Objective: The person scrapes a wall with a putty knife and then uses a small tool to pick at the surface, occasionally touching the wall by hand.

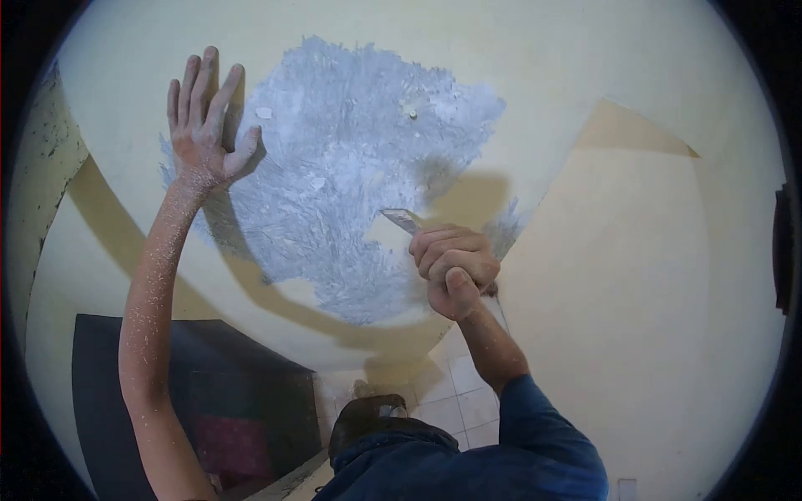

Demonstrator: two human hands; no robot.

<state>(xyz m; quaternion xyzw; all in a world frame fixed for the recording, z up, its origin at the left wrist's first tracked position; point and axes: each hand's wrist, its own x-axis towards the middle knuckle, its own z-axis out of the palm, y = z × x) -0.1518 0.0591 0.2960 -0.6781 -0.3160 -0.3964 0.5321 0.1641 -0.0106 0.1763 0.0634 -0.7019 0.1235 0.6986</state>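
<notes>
My left hand [205,134] lies flat against the wall with its fingers spread, at the upper left edge of a scraped grey-white patch [334,167]. White flakes speckle that hand and forearm. In a closed fist, my right hand [458,265] grips a scraper [401,219]; its handle is mostly hidden by the fingers. The scraper's metal blade points up and left, at or close to a remaining island of cream paint [386,234] in the lower part of the patch. Ragged edges of cream paint [543,58] surround the patch.
To the right, another cream wall surface [618,292] meets this one at a corner. Below are white floor tiles [451,392]. A dark panel or opening [109,367] sits at lower left, with a dark red shape [232,447] within it. Something dark [782,250] is at the far right.
</notes>
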